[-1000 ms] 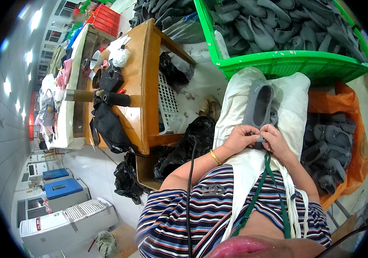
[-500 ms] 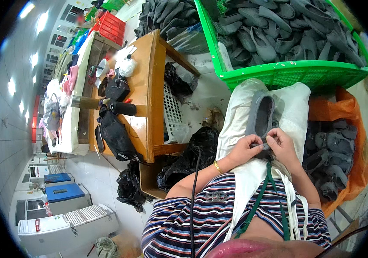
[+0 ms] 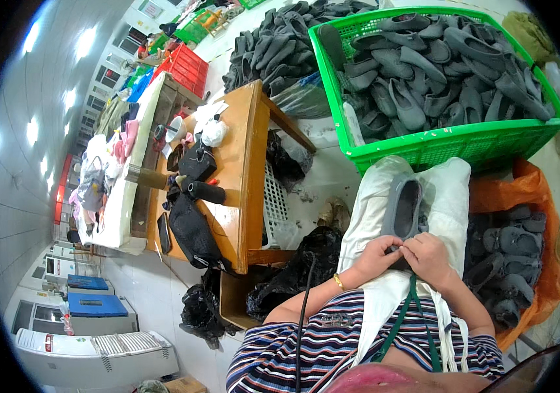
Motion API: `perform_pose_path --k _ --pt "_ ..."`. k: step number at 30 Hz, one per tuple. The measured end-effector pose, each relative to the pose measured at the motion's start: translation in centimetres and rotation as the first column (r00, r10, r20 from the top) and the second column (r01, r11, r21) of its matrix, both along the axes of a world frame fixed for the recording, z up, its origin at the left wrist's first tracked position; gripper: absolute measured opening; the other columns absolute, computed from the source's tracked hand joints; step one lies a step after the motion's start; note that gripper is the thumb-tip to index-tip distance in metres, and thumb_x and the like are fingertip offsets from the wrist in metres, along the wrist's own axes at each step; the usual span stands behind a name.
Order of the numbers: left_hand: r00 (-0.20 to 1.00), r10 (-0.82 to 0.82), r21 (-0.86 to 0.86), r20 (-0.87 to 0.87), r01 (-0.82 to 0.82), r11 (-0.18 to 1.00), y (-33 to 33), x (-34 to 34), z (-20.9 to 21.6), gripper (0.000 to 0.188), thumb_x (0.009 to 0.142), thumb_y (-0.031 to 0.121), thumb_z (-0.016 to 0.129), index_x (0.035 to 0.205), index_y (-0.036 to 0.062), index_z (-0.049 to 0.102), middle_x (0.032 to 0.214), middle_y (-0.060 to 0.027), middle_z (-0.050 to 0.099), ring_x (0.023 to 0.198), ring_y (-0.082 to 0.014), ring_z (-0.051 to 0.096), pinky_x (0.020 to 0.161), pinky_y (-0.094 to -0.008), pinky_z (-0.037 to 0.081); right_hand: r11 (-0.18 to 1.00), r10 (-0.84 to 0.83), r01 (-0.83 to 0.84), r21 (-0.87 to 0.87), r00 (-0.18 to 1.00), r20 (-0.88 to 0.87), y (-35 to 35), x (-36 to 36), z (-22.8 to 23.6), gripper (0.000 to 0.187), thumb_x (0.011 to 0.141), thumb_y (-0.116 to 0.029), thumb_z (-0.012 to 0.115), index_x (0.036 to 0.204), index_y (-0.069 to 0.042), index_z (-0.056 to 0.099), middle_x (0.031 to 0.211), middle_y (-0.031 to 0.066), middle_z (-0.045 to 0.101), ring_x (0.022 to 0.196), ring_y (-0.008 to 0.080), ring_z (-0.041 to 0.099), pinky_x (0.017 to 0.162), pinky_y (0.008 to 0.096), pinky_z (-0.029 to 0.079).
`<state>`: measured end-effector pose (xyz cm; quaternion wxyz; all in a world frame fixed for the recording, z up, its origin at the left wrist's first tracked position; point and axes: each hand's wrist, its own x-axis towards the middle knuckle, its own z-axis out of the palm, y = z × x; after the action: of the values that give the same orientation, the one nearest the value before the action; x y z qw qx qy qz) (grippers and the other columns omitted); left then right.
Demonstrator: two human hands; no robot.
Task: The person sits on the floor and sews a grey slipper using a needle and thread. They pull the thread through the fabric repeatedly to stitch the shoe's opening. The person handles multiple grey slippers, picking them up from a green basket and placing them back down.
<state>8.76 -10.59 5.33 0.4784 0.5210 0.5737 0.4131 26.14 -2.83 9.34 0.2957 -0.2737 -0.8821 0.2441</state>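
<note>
A grey slip-on shoe [image 3: 403, 206] lies on my lap over a white apron, its opening facing up and its toe pointing away from me. My left hand [image 3: 379, 257] and my right hand [image 3: 426, 255] meet at its near end, thumbs and fingertips pinched together. What sits between the fingertips is too small and covered to name. Dark grey material shows just below the fingers. Beyond my knees stands a green plastic crate [image 3: 450, 141] heaped with grey shoes [image 3: 417, 78].
An orange sack [image 3: 541, 196] with more grey shoes [image 3: 509, 252] stands at my right. On the left is a wooden table [image 3: 240, 124] bearing a black bag [image 3: 191, 232] and a dark thread cone [image 3: 206, 192]. Black plastic bags [image 3: 312, 255] lie beside it; a shoe pile [image 3: 280, 49] rises behind.
The view has shifted, so the scene sits slightly lower and further right. My fingertips have drawn closer together at the shoe's near end. The shoe stays on my lap.
</note>
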Motion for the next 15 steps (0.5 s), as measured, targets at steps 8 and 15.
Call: perform_pose_path --k 8,15 --pt "0.990 -0.023 -0.026 -0.137 0.019 0.999 -0.5 -0.7 -1.8 0.021 0.080 0.005 0.071 0.101 0.0032 0.068 0.093 -0.0136 0.069 0.083 -0.0248 0.066 0.077 -0.0337 0.053 0.984 0.162 -0.128 0.126 0.936 -0.311 -0.4 -1.6 2.3 0.008 0.077 -0.008 0.069 0.084 -0.005 0.067 0.067 0.0108 0.053 0.060 0.0299 0.056 0.056 0.0387 0.046" --pt "0.981 -0.024 0.036 -0.193 0.032 0.999 -1.0 -0.1 -1.0 0.019 0.084 0.008 0.073 0.102 0.0041 0.069 0.090 -0.0107 0.069 0.078 -0.0205 0.067 0.070 -0.0301 0.054 0.266 -0.345 -0.215 -0.940 0.889 -0.301 -0.3 0.4 2.9 0.021 0.104 -0.025 0.048 0.095 -0.007 0.054 0.076 0.0006 0.061 0.060 0.0061 0.056 0.055 0.0195 0.043"
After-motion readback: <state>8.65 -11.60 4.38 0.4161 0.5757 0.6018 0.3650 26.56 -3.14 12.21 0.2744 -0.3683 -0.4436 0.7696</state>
